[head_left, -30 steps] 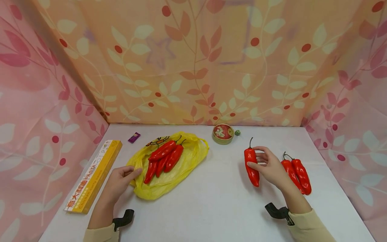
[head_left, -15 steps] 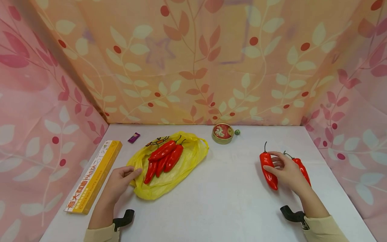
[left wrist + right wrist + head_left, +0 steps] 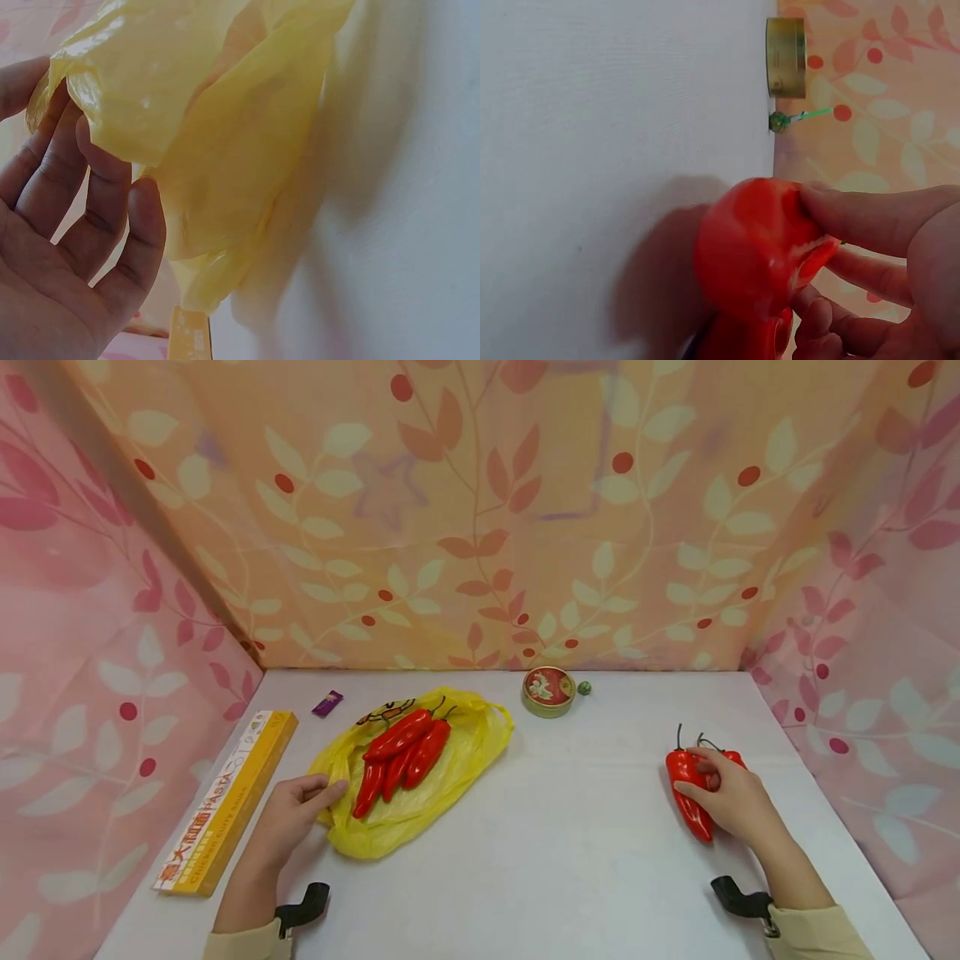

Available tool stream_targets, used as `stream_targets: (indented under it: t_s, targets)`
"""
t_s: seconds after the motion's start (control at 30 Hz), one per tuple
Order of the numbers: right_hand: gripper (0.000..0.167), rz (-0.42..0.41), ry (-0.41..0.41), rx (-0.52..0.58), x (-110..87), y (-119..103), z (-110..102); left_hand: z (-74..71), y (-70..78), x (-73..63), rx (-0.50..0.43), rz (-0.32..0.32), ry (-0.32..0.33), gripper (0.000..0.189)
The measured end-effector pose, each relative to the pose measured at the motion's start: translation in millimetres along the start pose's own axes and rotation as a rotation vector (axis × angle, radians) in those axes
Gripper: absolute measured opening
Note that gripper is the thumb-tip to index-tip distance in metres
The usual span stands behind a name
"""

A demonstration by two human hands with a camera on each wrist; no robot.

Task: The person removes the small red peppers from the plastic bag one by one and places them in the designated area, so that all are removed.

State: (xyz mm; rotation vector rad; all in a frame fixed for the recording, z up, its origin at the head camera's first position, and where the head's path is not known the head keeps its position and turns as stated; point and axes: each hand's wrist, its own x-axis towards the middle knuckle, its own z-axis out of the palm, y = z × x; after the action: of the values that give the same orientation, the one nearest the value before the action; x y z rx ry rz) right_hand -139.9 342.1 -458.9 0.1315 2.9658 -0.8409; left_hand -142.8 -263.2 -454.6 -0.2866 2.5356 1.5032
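Observation:
My left hand (image 3: 292, 818) pinches the near left edge of a yellow plastic bag (image 3: 420, 827), seen close up in the left wrist view with the film between thumb and fingers. Several red chili peppers (image 3: 427, 753) lie piled on the bag's opened side. On the right, my right hand (image 3: 731, 797) grips another red chili pepper (image 3: 688, 793) between thumb and fingers, its dark stem pointing away from me. More red pepper (image 3: 733, 757) shows just behind that hand, mostly covered by it. In the right wrist view the held pepper (image 3: 742, 247) casts a shadow on the white surface.
A yellow and white pasta box (image 3: 225, 806) lies along the left side. Toward the back are a small purple packet (image 3: 327, 703), a round red and gold tin (image 3: 549, 692) and a small green ball-shaped thing (image 3: 584, 688). Patterned cloth walls (image 3: 480, 568) enclose the white table (image 3: 540, 877).
My right hand has carried its chili pepper rightward, up beside the peppers lying on the right, which it now largely covers. My left hand keeps its hold on the bag.

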Motion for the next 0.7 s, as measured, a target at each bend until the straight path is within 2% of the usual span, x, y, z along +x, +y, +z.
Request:
stream_targets:
  t_s: [0.13,0.4,0.7]
  targets:
    - [0.073,-0.004,0.004,-0.023,0.7,2.4,-0.1,0.1,0.5,-0.4,-0.012,0.009,-0.006,0.050]
    - [0.056,-0.045,0.040,-0.029,1.1,5.4,3.2,-0.2,-0.7,1.5,-0.029,0.019,-0.005,0.045]
    - [0.053,-0.052,0.054,-0.028,1.0,7.5,2.7,-1.1,0.3,-1.1,-0.027,0.011,-0.004,0.048]
